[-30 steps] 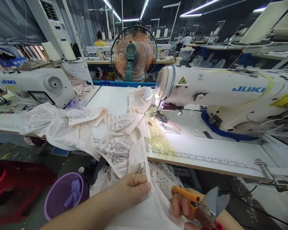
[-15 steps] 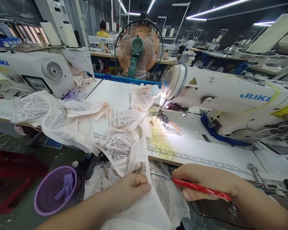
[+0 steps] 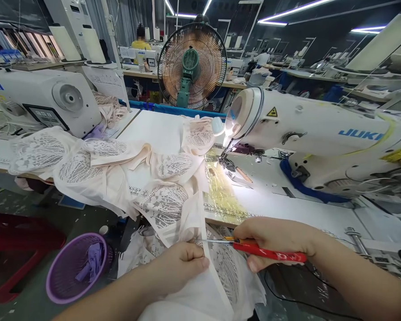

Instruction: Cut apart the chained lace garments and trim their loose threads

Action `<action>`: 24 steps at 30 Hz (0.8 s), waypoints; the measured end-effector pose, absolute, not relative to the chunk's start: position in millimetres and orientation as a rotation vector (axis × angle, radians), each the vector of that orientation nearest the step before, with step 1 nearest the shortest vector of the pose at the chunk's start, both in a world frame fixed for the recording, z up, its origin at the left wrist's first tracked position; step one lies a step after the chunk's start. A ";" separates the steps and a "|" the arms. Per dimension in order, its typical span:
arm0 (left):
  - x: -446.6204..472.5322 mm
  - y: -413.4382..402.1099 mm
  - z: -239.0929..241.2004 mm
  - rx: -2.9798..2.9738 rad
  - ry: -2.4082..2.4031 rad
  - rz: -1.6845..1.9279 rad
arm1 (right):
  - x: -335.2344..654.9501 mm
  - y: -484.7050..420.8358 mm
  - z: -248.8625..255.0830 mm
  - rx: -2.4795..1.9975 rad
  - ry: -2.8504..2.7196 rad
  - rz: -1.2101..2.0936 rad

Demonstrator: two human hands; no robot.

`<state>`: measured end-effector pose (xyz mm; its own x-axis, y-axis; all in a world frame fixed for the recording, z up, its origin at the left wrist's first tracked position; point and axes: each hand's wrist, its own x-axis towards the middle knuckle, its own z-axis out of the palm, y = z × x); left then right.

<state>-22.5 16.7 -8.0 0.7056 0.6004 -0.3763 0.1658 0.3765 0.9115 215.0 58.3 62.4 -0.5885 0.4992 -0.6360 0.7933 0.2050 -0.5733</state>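
My left hand (image 3: pixel 178 266) is closed in a pinch on a pale pink lace garment piece (image 3: pixel 194 294) that hangs down from the table edge. My right hand (image 3: pixel 276 238) is closed on red-handled scissors (image 3: pixel 263 252), their blades pointing left at the taut fabric strip (image 3: pixel 203 227) just above my left thumb. A chain of joined lace pieces (image 3: pixel 113 171) runs from my hands up across the white sewing table (image 3: pixel 160 131) toward the needle area (image 3: pixel 225 162) of a white JUKI sewing machine (image 3: pixel 321 133).
A second JUKI machine (image 3: pixel 47 100) stands at the left. A purple basket (image 3: pixel 75 267) with scraps sits on the floor beside a red stool (image 3: pixel 16 249). A standing fan (image 3: pixel 191 67) is behind the table. Other workers sit at far benches.
My right hand has come up from the lower right with the scissors and brought the blades leftward to the fabric strip. My left hand has kept its pinch on the cloth.
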 end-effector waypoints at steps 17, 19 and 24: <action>-26.1 33.1 47.9 1.850 0.802 0.688 | 183.1 -13.1 17.3 1.787 2.689 -2.112; -25.3 32.3 45.3 1.915 0.877 0.732 | 179.2 -22.8 13.0 2.000 2.698 -1.986; -20.8 24.2 29.2 1.854 1.119 0.853 | 179.3 -40.3 1.8 2.225 2.890 -1.577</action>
<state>-20.8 24.2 29.2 0.3835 0.9124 0.1428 0.3797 -0.2968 0.8762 179.3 -40.3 1.8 -0.1487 0.9749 0.1659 0.3878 0.2119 -0.8971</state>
